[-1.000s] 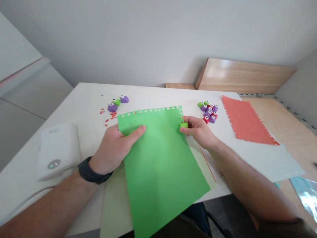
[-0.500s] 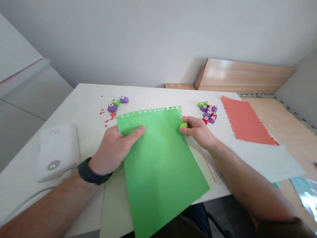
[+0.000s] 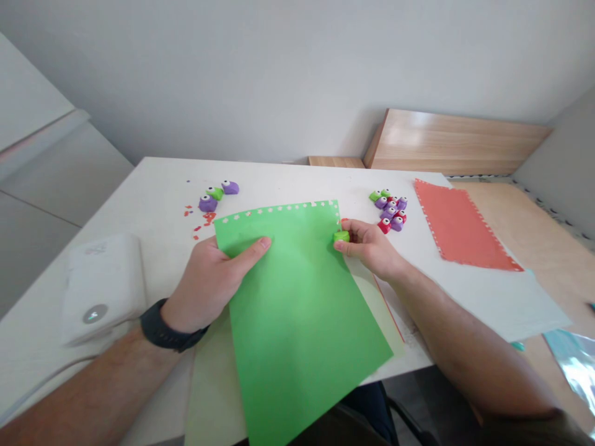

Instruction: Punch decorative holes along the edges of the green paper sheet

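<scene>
A green sheet of paper [image 3: 302,310] is tilted up over the table, with small punched shapes along its top edge and at the upper right side. My left hand [image 3: 216,272] grips its left edge, thumb lying on the front and fingers hidden behind. Closed round a small green craft punch [image 3: 341,236] is my right hand [image 3: 369,244]. The punch sits on the sheet's right edge, just below the holes there. Its underside is hidden by the paper and fingers.
Several purple, red and green craft punches [image 3: 391,209] cluster at the right; 3 more [image 3: 216,195] lie at the left beside red paper scraps [image 3: 208,218]. A red sheet with punched edges [image 3: 465,226] lies far right. A white device [image 3: 105,288] with a cable stands at left.
The view has shifted very slightly. Both hands keep their holds, and the punch stays at the right edge of the green sheet.
</scene>
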### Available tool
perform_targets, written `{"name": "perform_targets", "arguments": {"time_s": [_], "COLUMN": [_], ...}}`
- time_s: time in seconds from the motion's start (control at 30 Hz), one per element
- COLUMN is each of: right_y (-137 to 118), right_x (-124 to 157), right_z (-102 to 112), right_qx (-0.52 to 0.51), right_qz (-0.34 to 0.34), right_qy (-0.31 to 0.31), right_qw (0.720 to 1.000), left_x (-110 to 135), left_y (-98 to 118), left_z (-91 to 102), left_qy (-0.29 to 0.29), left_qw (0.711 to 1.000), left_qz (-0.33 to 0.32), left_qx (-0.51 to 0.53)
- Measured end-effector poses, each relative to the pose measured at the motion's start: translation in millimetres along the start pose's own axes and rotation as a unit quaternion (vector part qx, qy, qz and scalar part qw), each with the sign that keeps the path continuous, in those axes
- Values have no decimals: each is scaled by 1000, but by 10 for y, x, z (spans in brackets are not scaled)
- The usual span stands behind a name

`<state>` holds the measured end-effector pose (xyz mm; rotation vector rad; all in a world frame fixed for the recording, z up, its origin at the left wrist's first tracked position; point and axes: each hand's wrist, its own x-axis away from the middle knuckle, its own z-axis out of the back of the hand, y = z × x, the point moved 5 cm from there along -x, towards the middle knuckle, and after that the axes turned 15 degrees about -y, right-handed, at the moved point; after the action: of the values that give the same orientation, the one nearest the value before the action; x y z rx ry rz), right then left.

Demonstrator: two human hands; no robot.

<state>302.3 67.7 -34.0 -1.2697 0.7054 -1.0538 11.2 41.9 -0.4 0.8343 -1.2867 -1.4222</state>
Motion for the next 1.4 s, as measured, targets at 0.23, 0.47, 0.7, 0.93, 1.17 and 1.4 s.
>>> {"name": "perform_targets", "arguments": {"time_s": [0.23,0.47,0.7,0.93,1.17,1.4], "right_y": [-5,-14,-44,-55,-42,-87], "right_x": [3,13,30,41,43,44], "right_z": [-9,-7,13,57,69,20], "right_qx": [-9,-9,-6,-12,-23,-49], "right_qz": [-2,-6,-1,-6,2,13], "right_qy": [1,-2,-8,-17,-21,-33], "right_qw": [1000,1000,1000,1000,1000,998], "left_x": [24,34,33,40,34,31], "left_y": [30,8,9,23,21,35], "left_z": [-18,-20,-2,12,2,-24], "left_qy": [3,7,10,22,3,3], "left_qw": [1000,1000,1000,999,1000,999], "left_qz": [3,13,14,26,11,17], "left_qx": [-2,17,11,5,20,37]}}
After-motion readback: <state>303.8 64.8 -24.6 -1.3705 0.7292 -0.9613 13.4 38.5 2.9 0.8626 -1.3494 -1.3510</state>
